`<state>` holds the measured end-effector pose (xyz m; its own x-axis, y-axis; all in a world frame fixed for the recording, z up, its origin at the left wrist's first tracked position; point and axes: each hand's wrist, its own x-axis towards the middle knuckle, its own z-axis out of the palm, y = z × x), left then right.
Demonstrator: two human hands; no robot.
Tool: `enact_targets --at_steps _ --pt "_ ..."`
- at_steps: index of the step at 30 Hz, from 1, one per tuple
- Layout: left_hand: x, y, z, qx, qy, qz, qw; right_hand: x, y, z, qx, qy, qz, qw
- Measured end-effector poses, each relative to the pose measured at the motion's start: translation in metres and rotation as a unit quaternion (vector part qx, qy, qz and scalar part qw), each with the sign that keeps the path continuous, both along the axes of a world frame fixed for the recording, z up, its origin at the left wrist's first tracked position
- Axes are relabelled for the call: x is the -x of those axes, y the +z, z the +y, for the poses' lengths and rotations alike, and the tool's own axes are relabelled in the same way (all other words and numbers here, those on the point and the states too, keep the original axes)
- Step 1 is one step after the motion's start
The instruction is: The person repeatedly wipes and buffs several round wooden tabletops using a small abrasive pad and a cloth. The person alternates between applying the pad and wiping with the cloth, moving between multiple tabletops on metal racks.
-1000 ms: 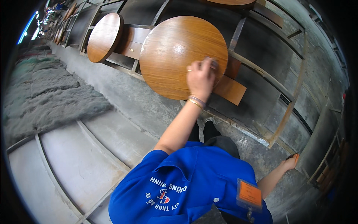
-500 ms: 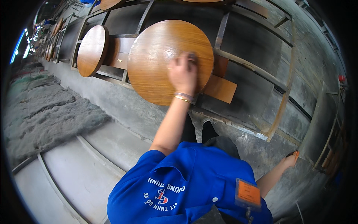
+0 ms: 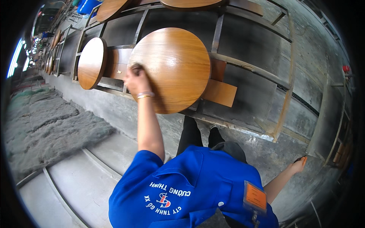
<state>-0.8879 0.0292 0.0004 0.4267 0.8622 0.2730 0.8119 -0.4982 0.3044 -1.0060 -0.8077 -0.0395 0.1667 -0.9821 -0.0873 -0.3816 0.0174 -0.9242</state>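
Note:
A round brown wooden tabletop (image 3: 182, 72) with glossy grain lies on a metal frame in front of me. At its left edge, my left hand (image 3: 137, 82) is closed on a small dark brown pad (image 3: 136, 68) pressed against the wood; motion smears the fingers a little. My right hand (image 3: 298, 165) hangs low, far out to the right, away from the tabletop. Its fingers are curled around something small, dark and orange that I cannot make out.
A smaller-looking round wooden top (image 3: 92, 62) leans at the left. Flat wooden boards (image 3: 219, 93) stick out beneath the big one. The metal rack (image 3: 266, 76) extends right. Grey fuzzy matting (image 3: 57, 125) lies at the left, and another rack (image 3: 334, 140) stands far right.
My left hand has swept with the pad from the tabletop's right part to its left edge. The view has shifted slightly; my right hand stays out at the side.

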Motion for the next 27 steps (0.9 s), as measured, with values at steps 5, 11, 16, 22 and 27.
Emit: enact_targets --at_steps 5,11,16,22,27 --pt "-0.035 -0.028 -0.180 -0.022 -0.374 -0.038 0.927 -0.010 -0.025 0.011 -0.022 0.023 0.009 0.999" --pt "-0.052 -0.020 -0.095 0.015 -0.329 -0.053 0.943 -0.042 0.003 0.059 0.020 0.057 0.031 0.998" --pt "-0.028 -0.003 0.089 -0.009 0.005 0.013 1.000 -0.017 0.008 0.055 0.007 0.047 0.029 0.998" --pt "-0.076 -0.014 -0.021 0.006 -0.169 -0.006 0.986 0.006 -0.014 0.052 -0.017 -0.013 0.073 0.997" --pt "-0.082 -0.022 -0.153 -0.009 -0.444 -0.065 0.894 -0.016 -0.017 0.064 -0.023 0.037 0.030 0.999"
